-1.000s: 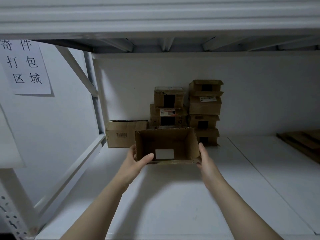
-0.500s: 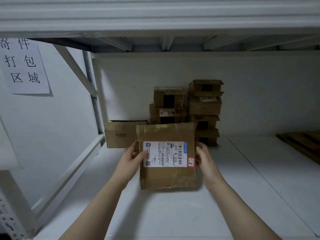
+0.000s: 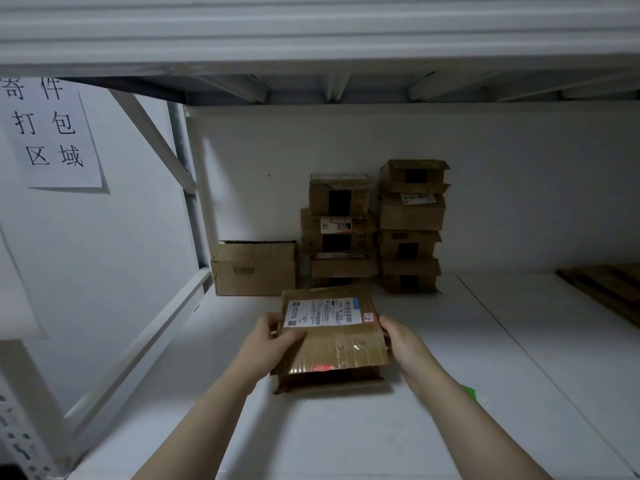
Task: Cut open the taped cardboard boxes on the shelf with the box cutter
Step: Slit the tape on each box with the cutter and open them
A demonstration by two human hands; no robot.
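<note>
A flat taped cardboard box [image 3: 341, 344] with a white shipping label on top lies on the white shelf [image 3: 346, 427] in front of me. My left hand [image 3: 268, 344] grips its left edge, thumb across the top. My right hand [image 3: 401, 341] holds its right edge. Behind it stand two stacks of small taped boxes [image 3: 410, 226] against the back wall, with a larger brown box [image 3: 254, 268] to their left. A small green object [image 3: 472, 393] peeks out beside my right forearm; I cannot tell whether it is the box cutter.
A paper sign [image 3: 48, 133] hangs on the left wall. White shelf posts and a diagonal brace [image 3: 156, 140] bound the left side. Flattened brown cardboard [image 3: 609, 289] lies at the far right of the shelf. An upper shelf is overhead.
The box was held with its open underside facing me, then turned label side toward me, and now lies lower and flatter on the shelf, closer to me.
</note>
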